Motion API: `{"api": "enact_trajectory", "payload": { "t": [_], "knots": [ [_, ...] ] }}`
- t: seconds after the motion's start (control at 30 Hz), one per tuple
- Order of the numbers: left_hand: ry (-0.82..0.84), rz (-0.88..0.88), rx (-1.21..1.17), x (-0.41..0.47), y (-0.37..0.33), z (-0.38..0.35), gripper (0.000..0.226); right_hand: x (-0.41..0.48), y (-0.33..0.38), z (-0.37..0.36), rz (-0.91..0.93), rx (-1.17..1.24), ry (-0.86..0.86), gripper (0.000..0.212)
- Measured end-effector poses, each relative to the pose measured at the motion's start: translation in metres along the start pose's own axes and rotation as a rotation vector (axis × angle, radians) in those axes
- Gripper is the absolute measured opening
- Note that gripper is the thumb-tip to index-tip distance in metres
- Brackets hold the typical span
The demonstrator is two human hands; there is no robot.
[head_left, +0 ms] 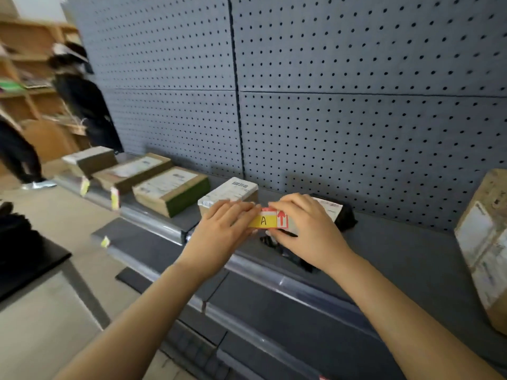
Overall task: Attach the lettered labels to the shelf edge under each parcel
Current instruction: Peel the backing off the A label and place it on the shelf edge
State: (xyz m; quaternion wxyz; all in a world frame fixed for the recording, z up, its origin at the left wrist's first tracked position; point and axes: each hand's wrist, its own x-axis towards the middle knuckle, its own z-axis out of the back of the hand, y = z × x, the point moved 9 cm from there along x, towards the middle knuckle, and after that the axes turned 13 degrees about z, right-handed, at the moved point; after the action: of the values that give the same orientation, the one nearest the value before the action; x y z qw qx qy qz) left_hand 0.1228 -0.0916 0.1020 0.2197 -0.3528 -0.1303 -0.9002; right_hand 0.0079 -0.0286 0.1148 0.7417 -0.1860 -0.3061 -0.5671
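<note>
Pinching one yellow label [264, 221] between two hands [222, 229] [307, 231], beside six parcels [170, 190].

- Soft, even light; faint shadows lie behind the parcels [170, 187] beyond my left hand [219, 234].
- The label [264, 221] between it and my right hand [310, 234] is sharp.
- Far left of them, a person [82, 105] and wooden shelves [33, 86] blur.
- The pegboard [356, 105] seams bow.

1. The one head view looks forward and down from close behind the grip of left hand [222, 229] and right hand [311, 229] on the label [264, 221].
2. It faces the pegboard [356, 133] beyond the grip.
</note>
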Motion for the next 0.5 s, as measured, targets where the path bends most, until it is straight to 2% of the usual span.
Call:
{"api": "enact_trajectory", "payload": {
  "t": [0.23, 0.37, 0.5],
  "knots": [
    [-0.065, 0.188, 0.12, -0.073, 0.118, 0.073, 0.039, 0.085, 0.092, -0.078, 0.158, 0.115, 0.035, 0.044],
    [-0.022, 0.301, 0.157, -0.117, 0.198, 0.103, 0.042, 0.133, 0.145, -0.127, 0.192, 0.163, 0.043, 0.041],
    [0.015, 0.339, 0.198, -0.15, 0.275, 0.126, 0.045, 0.177, 0.192, -0.174, 0.186, 0.201, 0.026, 0.039]
  ]
}}
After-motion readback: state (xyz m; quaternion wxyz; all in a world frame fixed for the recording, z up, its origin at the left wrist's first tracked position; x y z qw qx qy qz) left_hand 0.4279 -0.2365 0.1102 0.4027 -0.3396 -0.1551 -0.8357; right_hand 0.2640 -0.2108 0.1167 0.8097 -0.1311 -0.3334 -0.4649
